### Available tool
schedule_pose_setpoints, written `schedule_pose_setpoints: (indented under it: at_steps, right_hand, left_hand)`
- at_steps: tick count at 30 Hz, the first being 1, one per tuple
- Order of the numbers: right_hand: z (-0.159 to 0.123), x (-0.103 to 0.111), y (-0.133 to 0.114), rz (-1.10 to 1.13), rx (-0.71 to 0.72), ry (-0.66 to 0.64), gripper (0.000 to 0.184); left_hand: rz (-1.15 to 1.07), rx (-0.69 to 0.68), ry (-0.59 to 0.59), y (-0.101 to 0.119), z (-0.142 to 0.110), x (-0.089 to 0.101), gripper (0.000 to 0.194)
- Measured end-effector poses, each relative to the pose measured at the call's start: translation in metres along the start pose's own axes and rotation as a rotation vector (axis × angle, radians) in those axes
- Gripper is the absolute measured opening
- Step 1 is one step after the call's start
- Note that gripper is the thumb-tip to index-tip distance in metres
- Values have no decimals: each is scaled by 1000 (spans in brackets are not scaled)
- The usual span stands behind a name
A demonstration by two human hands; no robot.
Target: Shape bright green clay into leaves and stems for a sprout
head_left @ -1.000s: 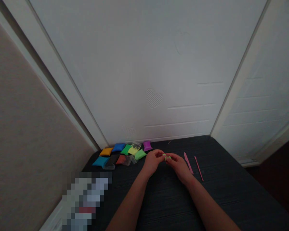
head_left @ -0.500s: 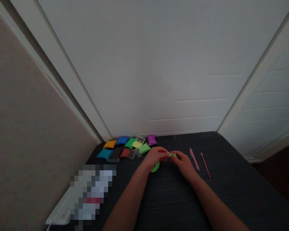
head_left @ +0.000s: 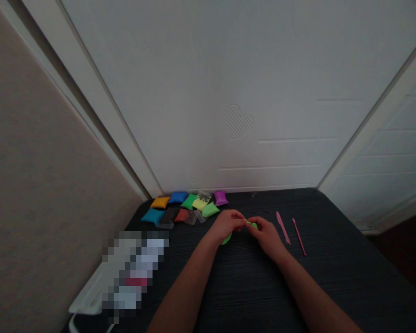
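Observation:
My left hand (head_left: 226,225) and my right hand (head_left: 267,236) are close together above the dark table (head_left: 242,282). Both pinch a small bright green piece of modelling clay (head_left: 253,225), which stretches as a thin strip between the fingertips. Most of the clay shows at my right thumb and fingers; the left fingertips close on its thin end. Under my left wrist lies a flat green clay disc (head_left: 226,240), largely covered by the hand. To the right of my right hand are a pink plastic knife (head_left: 283,227) and a thin pink modelling stick (head_left: 299,237).
Several coloured clay packets lie at the back left, among them an orange one (head_left: 160,202), a teal one (head_left: 153,216) and a purple one (head_left: 221,198). A blurred-out pale object (head_left: 135,273) occupies the left edge. A white panelled wall (head_left: 208,92) rises behind the table.
The view has shifted, so the table things sit further right and higher. The green disc came into sight under my left wrist. The clay between my fingers now looks drawn out into a strip.

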State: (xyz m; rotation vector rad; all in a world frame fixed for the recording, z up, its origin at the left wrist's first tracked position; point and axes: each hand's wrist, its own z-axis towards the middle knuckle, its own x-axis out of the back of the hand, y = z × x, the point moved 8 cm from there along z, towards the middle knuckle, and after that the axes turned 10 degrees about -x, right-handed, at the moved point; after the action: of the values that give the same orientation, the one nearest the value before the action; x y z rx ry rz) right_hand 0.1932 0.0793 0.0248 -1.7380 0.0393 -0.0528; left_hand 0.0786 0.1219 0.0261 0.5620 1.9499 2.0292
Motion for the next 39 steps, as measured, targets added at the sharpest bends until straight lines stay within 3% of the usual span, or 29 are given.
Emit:
schedule_pose_setpoints:
  at_steps: [5,11,15,20,24,28,32,36,39]
  right_hand:
    - [-1,-8,8,195,-108,-96,14]
    - [-17,-12,-8,479,-184,-251,12]
    - [-17,-12,-7,632,-250,-286,10]
    - [-8,-14,2,689,-272,-283,18]
    - [-6,-13,0,731,-250,-279,7]
    - [-6,-15,0,756,-251,-288,35]
    - [-8,-17,4,746,-261,-269,12]
    - [-7,-14,9,735,-290,-228,44]
    - [-4,-8,9,760,-258,-202,35]
  left_hand:
    - [99,-57,21,3,2,1,9]
    - [320,-116,201,7,4,43,6]
    - [398,-141,175,8,2,58,14]
    - [514,-161,82,0,2,46,10]
    - [599,-174,49,-7,4,37,10]
    - [650,-197,33,-7,5,35,12]
    - [656,-206,28,-5,5,34,18]
    - [635,-203,42,-5,4,36,23]
    - [619,-207,52,-2,3,38,24]
